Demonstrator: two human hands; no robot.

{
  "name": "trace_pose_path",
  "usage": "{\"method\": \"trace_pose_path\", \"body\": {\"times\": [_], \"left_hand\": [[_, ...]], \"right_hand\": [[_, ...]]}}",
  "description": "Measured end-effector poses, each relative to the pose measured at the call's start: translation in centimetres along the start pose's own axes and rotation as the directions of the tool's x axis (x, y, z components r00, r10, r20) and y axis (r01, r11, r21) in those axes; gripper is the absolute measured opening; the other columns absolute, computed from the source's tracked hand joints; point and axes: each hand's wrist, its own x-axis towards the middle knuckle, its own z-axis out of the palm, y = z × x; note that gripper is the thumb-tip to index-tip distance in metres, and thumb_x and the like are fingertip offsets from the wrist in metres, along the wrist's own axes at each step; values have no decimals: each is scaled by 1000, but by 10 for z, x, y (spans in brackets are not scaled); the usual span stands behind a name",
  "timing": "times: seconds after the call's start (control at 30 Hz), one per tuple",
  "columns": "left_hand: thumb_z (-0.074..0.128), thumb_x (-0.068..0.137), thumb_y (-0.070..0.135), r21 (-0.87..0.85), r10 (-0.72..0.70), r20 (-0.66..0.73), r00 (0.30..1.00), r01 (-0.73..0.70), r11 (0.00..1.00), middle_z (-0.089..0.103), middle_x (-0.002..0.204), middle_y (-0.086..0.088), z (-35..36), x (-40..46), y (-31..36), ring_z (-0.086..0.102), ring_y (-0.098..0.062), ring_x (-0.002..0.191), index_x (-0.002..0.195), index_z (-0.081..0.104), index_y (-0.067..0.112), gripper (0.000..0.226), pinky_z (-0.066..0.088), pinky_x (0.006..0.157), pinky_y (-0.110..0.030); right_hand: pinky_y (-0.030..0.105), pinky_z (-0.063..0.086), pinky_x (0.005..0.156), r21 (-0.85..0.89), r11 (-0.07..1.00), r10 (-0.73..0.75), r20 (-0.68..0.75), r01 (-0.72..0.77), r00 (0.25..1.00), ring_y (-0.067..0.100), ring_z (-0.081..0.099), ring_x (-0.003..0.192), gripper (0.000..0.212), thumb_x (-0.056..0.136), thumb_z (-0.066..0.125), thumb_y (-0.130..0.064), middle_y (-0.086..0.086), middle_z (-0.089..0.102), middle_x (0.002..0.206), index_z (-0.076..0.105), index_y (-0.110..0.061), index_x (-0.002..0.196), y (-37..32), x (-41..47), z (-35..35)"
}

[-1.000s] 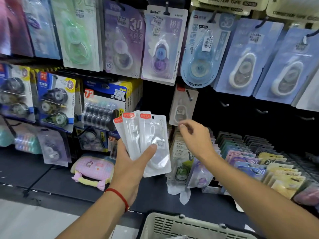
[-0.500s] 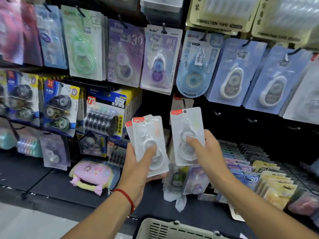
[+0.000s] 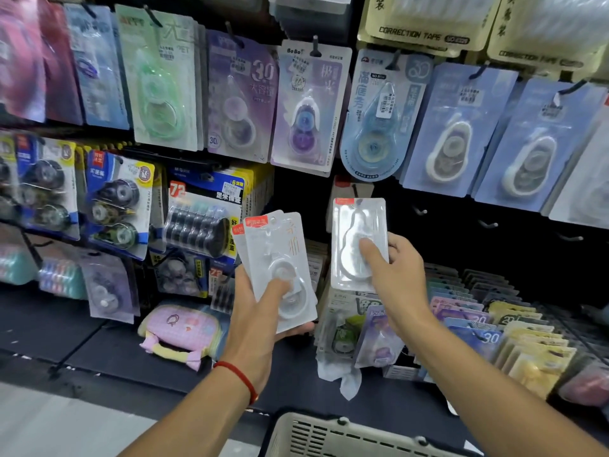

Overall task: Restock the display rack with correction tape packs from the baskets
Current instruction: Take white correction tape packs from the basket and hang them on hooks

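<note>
Both forearms are bare from the lower frame edge to the wrists, with no sleeves in view. The left hand (image 3: 260, 311) has a thin red string bracelet (image 3: 238, 379) looped once around the wrist, sitting slightly slanted across it. The right hand (image 3: 393, 275) and its wrist carry nothing: no band, watch or ring shows. No gloves on either hand. The fingers (image 3: 370, 249) are uncovered, with short nails.
</note>
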Motion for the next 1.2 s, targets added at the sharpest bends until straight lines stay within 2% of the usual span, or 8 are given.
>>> {"method": "trace_pose_path", "body": {"times": [0.2, 0.4, 0.5, 0.63, 0.73, 0.87, 1.0, 1.2], "left_hand": [[65, 80, 20, 10, -20, 18, 1000, 20, 1000, 73, 118, 8, 5, 2, -9, 73, -31, 109, 123, 59, 45, 50, 65, 72, -53], [76, 87, 23, 34, -39, 26, 999, 38, 999, 70, 120, 15, 7, 1, -17, 74, -21, 107, 119, 55, 52, 48, 66, 72, -52], [76, 96, 21, 64, -46, 67, 997, 42, 997, 70, 118, 19, 6, -1, -19, 74, -15, 107, 126, 51, 49, 48, 66, 71, -52], [80, 91, 30, 62, -71, 113, 991, 64, 996, 69, 126, 15, 7, -4, -16, 75, -14, 108, 136, 47, 45, 58, 66, 70, -53], [83, 87, 36, 82, -75, 132, 988, 64, 995, 69, 128, 12, 11, -7, -13, 75, -16, 108, 137, 47, 44, 62, 66, 70, -53], [85, 86, 34, 98, -64, 173, 983, 47, 994, 72, 127, 9, 14, -8, -11, 76, -23, 110, 135, 50, 41, 61, 65, 71, -56], [87, 81, 39, 113, -54, 184, 981, 34, 993, 73, 119, 14, 13, -9, -9, 77, -19, 105, 126, 52, 44, 57, 66, 66, -50], [67, 102, 19, 93, -88, 70, 994, 81, 992, 72, 111, 19, 9, -2, -10, 78, -17, 98, 122, 56, 48, 37, 66, 68, -51]], "right_hand": [[30, 43, 98, -154, 988, -15, -181, -14, 983, 26, 57, 133, 48, 101, 67, -38, 1, 66, 141, 61, -21, 146, 20, 47, 34], [33, 42, 87, -148, 955, 235, -158, -258, 959, 37, 61, 121, 57, 101, 61, -46, 13, 63, 138, 55, -16, 148, 26, 76, 49], [34, 43, 75, -286, 946, 118, -129, -151, 985, 18, 59, 101, 53, 102, 53, -45, 9, 49, 144, 46, -17, 147, 30, 45, 40], [41, 44, 106, -333, 937, 135, 61, -108, 989, 19, 44, 135, 70, 102, 54, -46, -8, 24, 161, 25, -25, 162, 39, 2, 21], [35, 47, 99, -218, 971, 142, 198, -98, 970, 15, 57, 129, 38, 100, 56, -46, -12, 59, 137, 60, -33, 135, 27, -11, 5], [44, 59, 94, -144, 989, 87, 457, -23, 885, 13, 74, 104, 35, 94, 61, -60, -10, 78, 105, 76, -31, 106, 13, -28, -4], [35, 63, 79, -44, 999, 16, 410, 2, 912, 15, 78, 92, 18, 104, 64, -34, -4, 81, 98, 76, -22, 109, 6, -32, -10], [16, 48, 63, -72, 990, -102, 196, 118, 975, 3, 64, 76, 15, 106, 56, -39, -11, 71, 93, 58, -24, 109, -4, -17, -17]]}}
